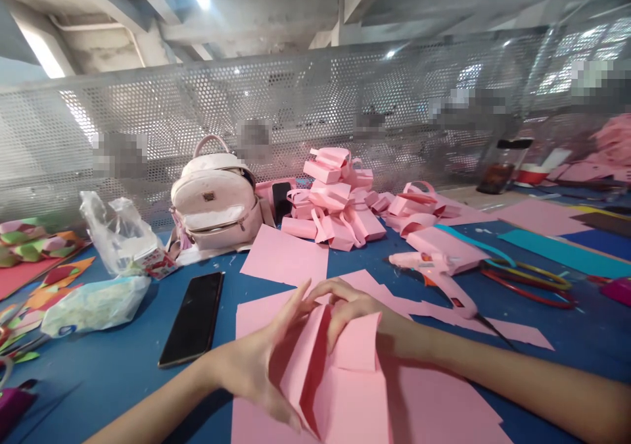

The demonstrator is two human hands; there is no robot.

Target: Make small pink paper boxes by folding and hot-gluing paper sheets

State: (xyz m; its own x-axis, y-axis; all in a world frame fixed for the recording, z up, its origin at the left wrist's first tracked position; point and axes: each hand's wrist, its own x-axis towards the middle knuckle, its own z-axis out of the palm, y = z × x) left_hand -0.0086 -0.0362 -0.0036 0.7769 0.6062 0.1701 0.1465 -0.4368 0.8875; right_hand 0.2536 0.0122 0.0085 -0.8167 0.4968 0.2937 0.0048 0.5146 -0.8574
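Note:
A folded pink paper bag (352, 401) stands partly open between my hands, one top flap bent outward. My left hand (254, 368) grips its left side, with the thumb low on the near edge and the fingers at the far end. My right hand (359, 306) reaches over the far end, its curled fingers pressing inside the opening beside the flap. Flat pink sheets (434, 398) lie beneath it. A pink glue gun (438, 276) rests to the right of my right hand, and a black phone (192, 319) lies left of my left hand.
A heap of folded pink paper pieces (340, 200) stands at the back, beside a pale backpack (214, 200). Plastic bags (98, 306) and coloured paper scraps lie left. Coloured strips (562, 250) and a lidded jar (497, 168) are right. A perforated metal screen (305, 102) stands behind the table.

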